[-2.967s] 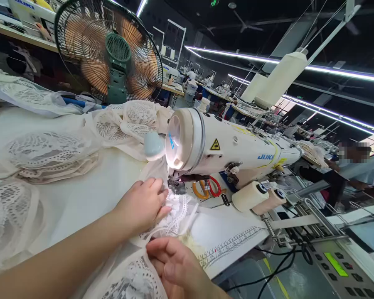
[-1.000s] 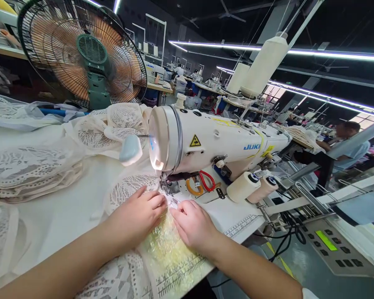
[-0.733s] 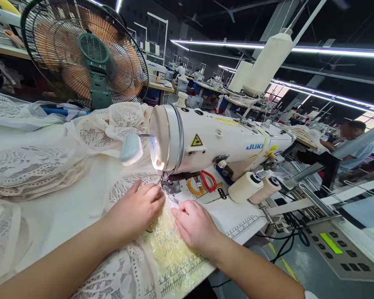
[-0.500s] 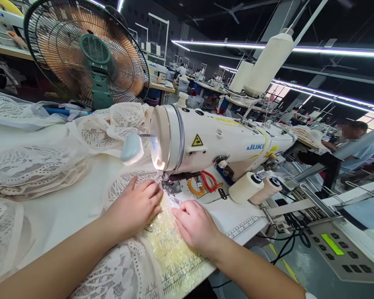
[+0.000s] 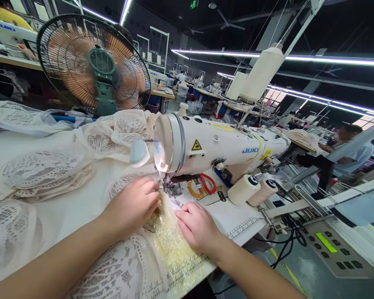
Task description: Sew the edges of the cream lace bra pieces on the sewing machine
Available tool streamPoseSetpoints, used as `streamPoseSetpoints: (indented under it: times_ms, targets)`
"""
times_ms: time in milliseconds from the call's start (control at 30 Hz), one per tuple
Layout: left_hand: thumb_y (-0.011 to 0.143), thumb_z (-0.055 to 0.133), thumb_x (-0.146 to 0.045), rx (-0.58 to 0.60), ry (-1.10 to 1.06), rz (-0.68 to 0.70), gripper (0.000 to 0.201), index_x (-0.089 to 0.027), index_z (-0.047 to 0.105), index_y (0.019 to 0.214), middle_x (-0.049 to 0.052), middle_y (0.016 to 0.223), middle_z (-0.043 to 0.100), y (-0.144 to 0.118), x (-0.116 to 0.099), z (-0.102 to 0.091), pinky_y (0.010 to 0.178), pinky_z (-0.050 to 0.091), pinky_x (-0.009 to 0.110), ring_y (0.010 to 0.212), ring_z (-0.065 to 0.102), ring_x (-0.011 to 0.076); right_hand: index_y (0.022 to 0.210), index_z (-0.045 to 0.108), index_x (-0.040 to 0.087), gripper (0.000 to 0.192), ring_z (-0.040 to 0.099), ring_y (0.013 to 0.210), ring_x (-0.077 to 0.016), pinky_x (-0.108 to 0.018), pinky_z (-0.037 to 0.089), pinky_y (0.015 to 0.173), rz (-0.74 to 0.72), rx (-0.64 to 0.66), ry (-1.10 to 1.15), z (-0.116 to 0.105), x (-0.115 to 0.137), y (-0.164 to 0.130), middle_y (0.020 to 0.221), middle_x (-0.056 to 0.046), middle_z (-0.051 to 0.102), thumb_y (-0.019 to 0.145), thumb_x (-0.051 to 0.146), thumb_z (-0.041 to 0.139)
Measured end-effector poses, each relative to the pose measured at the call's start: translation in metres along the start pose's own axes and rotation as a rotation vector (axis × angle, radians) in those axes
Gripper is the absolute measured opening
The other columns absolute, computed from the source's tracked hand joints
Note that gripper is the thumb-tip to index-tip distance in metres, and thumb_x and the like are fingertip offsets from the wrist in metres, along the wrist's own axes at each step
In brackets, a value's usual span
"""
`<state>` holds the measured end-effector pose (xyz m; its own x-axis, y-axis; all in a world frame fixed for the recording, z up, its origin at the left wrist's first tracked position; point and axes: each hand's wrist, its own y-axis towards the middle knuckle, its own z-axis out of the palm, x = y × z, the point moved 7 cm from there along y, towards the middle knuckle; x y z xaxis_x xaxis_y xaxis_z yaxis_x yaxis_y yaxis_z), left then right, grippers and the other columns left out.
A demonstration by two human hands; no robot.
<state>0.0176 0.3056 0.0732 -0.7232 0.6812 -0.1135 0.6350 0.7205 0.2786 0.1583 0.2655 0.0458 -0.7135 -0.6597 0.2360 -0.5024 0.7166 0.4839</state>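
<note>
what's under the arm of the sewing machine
Scissors with a red handle and an orange handle lie on the bed under the sewing machine. Their blades are hidden.

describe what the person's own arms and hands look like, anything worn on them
Both the left hand and the right hand are bare: no gloves, rings, watch or bands show. The forearms are uncovered, with no sleeve in view on either arm.

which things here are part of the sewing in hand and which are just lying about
In use:
left hand and right hand, flat on the lace fabric
sewing machine

Lying about:
scissors
two thread cones
fan
lace pile
</note>
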Motion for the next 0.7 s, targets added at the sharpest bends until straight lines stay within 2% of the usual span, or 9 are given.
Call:
streamPoseSetpoints:
  times_ms: [67,133,200,300,400,467,533,600,700]
  targets:
    - [0.083,0.051,-0.028,0.214,-0.190,0.053,0.018,-0.022,0.067,0.079,0.005,0.088,0.065,-0.008,-0.013,0.002,0.068,0.046,0.031,0.082,0.059,0.0218,0.092,0.066,0.016,0.025,0.052,0.072,-0.0181,-0.031,0.046,0.064,0.018,-0.023,0.050,-0.005,-0.001,-0.001,0.079,-0.007,0.058,0.086,0.018,0.042]
    - [0.069,0.064,-0.024,0.434,-0.288,0.070,0.007,-0.023,0.066,0.076,0.001,0.079,0.063,-0.017,-0.025,0.006,0.061,0.042,0.026,0.075,0.058,0.0191,0.095,0.066,0.016,0.025,0.054,0.074,-0.0182,-0.031,0.047,0.065,0.070,-0.046,0.140,-0.010,-0.002,-0.004,0.081,-0.007,0.059,0.086,0.019,0.043]
    - [0.063,0.061,-0.013,0.529,-0.337,0.036,0.008,-0.021,0.060,0.066,-0.001,0.070,0.059,-0.022,-0.027,0.007,0.060,0.037,0.025,0.070,0.055,0.0172,0.097,0.066,0.017,0.024,0.056,0.074,-0.0176,-0.030,0.049,0.064,0.143,-0.069,0.273,-0.012,-0.001,-0.009,0.082,-0.007,0.059,0.086,0.019,0.044]
    - [0.071,0.050,-0.019,0.453,-0.606,-0.090,0.014,-0.019,0.045,0.058,-0.003,0.060,0.047,-0.015,-0.016,0.009,0.054,0.033,0.024,0.058,0.046,0.0131,0.113,0.059,0.018,0.029,0.058,0.075,-0.0157,-0.027,0.050,0.064,0.255,-0.106,0.454,-0.010,0.005,-0.021,0.087,-0.006,0.059,0.089,0.023,0.045]
    - [0.076,0.045,-0.043,0.196,-0.880,-0.333,0.026,-0.021,0.042,0.062,-0.005,0.058,0.041,-0.006,0.016,0.012,0.051,0.032,0.024,0.054,0.040,0.0122,0.142,0.032,0.020,0.053,0.059,0.078,-0.0140,-0.025,0.051,0.065,0.292,-0.070,0.593,-0.003,0.020,-0.029,0.102,-0.008,0.058,0.091,0.031,0.045]
    - [0.074,0.042,-0.049,0.032,-0.868,-0.461,0.030,-0.021,0.044,0.064,-0.004,0.059,0.043,-0.004,0.035,0.014,0.052,0.034,0.025,0.056,0.042,0.0132,0.144,0.030,0.019,0.058,0.059,0.078,-0.0141,-0.026,0.050,0.066,0.219,0.041,0.649,0.005,0.038,-0.026,0.104,-0.009,0.058,0.091,0.037,0.045]
    - [0.074,0.039,-0.049,-0.071,-0.728,-0.511,0.030,-0.021,0.044,0.063,-0.002,0.062,0.046,-0.004,0.045,0.012,0.055,0.037,0.026,0.059,0.045,0.0151,0.130,0.051,0.016,0.047,0.057,0.071,-0.0147,-0.026,0.048,0.064,0.151,0.152,0.612,0.014,0.051,-0.019,0.090,-0.007,0.061,0.089,0.039,0.047]
    - [0.077,0.036,-0.042,-0.107,-0.510,-0.517,0.027,-0.021,0.042,0.061,0.000,0.066,0.049,-0.005,0.047,0.007,0.058,0.039,0.028,0.062,0.049,0.0167,0.101,0.068,0.016,0.031,0.054,0.064,-0.0151,-0.025,0.045,0.061,0.168,0.211,0.484,0.020,0.052,-0.009,0.073,-0.005,0.060,0.086,0.036,0.049]
    - [0.079,0.035,-0.026,0.028,-0.201,-0.469,0.017,-0.021,0.048,0.069,0.002,0.069,0.053,-0.008,0.042,0.007,0.054,0.036,0.028,0.061,0.053,0.0178,0.071,0.066,0.017,0.025,0.055,0.065,-0.0160,-0.025,0.041,0.060,0.292,0.243,0.251,0.021,0.037,0.003,0.065,-0.004,0.061,0.085,0.026,0.048]
